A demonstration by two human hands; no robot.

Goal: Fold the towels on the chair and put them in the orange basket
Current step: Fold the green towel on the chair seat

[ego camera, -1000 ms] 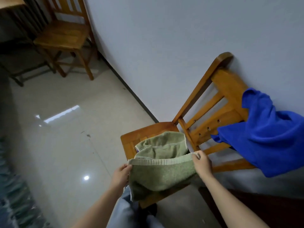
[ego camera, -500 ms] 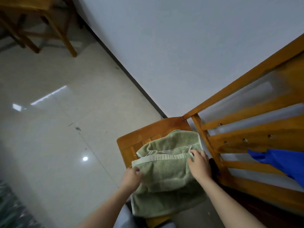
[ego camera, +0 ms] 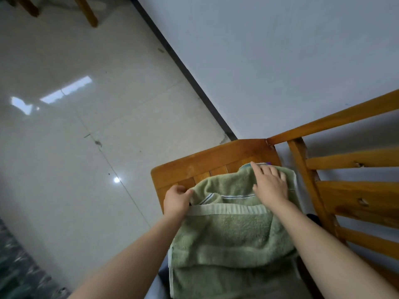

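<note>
A green towel lies in folded layers on the seat of a wooden chair and hangs over the seat's near edge. My left hand grips the towel's left edge at the fold, fingers curled round the cloth. My right hand lies flat on the far part of the towel with its fingers spread, pressing it against the seat. The orange basket is not in view.
The chair's slatted back rises at the right, against a pale wall. Glossy tiled floor spreads to the left. Legs of another wooden chair show at the top left. A dark patterned patch is at the bottom left.
My view has dropped closer to the seat, and the blue towel has left the frame. Both hands moved away from me along the towel; the right one went from holding the edge to lying flat.
</note>
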